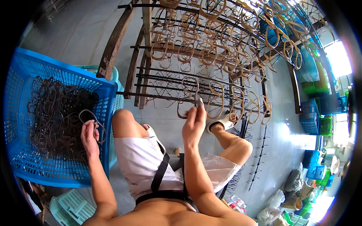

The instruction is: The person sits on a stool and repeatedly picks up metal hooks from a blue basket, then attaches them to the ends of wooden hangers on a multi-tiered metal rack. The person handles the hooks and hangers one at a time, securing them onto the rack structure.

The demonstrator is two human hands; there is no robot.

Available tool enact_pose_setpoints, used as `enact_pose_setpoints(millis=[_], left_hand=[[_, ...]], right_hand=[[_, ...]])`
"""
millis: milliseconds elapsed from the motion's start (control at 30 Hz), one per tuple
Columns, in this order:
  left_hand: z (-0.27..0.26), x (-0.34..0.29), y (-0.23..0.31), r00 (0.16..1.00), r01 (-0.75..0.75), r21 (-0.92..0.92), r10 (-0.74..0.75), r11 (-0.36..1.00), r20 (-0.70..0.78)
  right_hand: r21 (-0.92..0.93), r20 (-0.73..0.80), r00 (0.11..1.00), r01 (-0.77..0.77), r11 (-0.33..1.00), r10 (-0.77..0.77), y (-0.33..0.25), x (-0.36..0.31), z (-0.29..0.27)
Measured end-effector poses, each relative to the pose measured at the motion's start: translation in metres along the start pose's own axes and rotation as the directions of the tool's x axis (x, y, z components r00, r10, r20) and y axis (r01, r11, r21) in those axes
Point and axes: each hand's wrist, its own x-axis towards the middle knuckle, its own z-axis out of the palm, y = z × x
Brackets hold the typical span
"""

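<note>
My left hand (90, 140) is over the right side of a blue plastic basket (64, 180), its fingers closed on a grey eyeglass frame (102, 126). A tangled heap of dark eyeglass frames (56, 120) lies in the basket. Ahead of me, my right hand (194, 122) is raised to the low front bar of a rack (173, 98). Its fingertips pinch another eyeglass frame (197, 86) near the middle, beside the bar. To the right of that hand, several tan eyeglass frames (236, 98) hang in a row from the same bar.
More tan frames (209, 56) hang on the rack's upper bars, above wooden posts (117, 41). Wire-hooked rods (258, 162) lie on the floor to the right. A pale green basket (71, 207) sits at lower left. Bags (277, 199) and blue crates (310, 116) stand far right.
</note>
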Motion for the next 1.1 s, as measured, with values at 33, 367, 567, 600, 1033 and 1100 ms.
enact_pose_setpoints(millis=[33, 367, 567, 600, 1033, 1100], left_hand=[[0.004, -0.006, 0.004, 0.997, 0.000, -0.077, 0.006, 0.997, 0.074], [0.078, -0.028, 0.032, 0.766, -0.288, -0.271, 0.391, 0.918, 0.510], [0.022, 0.035, -0.012, 0.993, -0.091, 0.184, 0.075, 0.979, 0.092], [0.014, 0.037, -0.019, 0.996, -0.064, 0.204, 0.049, 0.977, 0.075], [-0.074, 0.066, -0.126, 0.836, 0.504, 0.852, -0.328, 0.141, -0.440], [-0.069, 0.065, -0.124, 0.857, 0.482, 0.862, -0.289, 0.158, -0.426]], right_hand=[[-0.160, -0.028, 0.981, 0.184, 0.970, -0.191, -0.003, -0.011, -0.001], [0.430, 0.559, 0.825, -0.379, 0.820, 0.088, -0.031, -0.085, 0.047], [0.211, -0.024, 1.000, -0.010, 0.977, 0.015, -0.015, -0.026, 0.079], [0.144, -0.038, 0.999, -0.029, 0.989, 0.035, -0.013, -0.024, 0.082], [0.471, 0.029, 0.943, -0.305, 0.828, 0.331, -0.033, -0.022, 0.090], [0.468, 0.002, 0.946, -0.287, 0.836, 0.324, -0.033, -0.023, 0.091]])
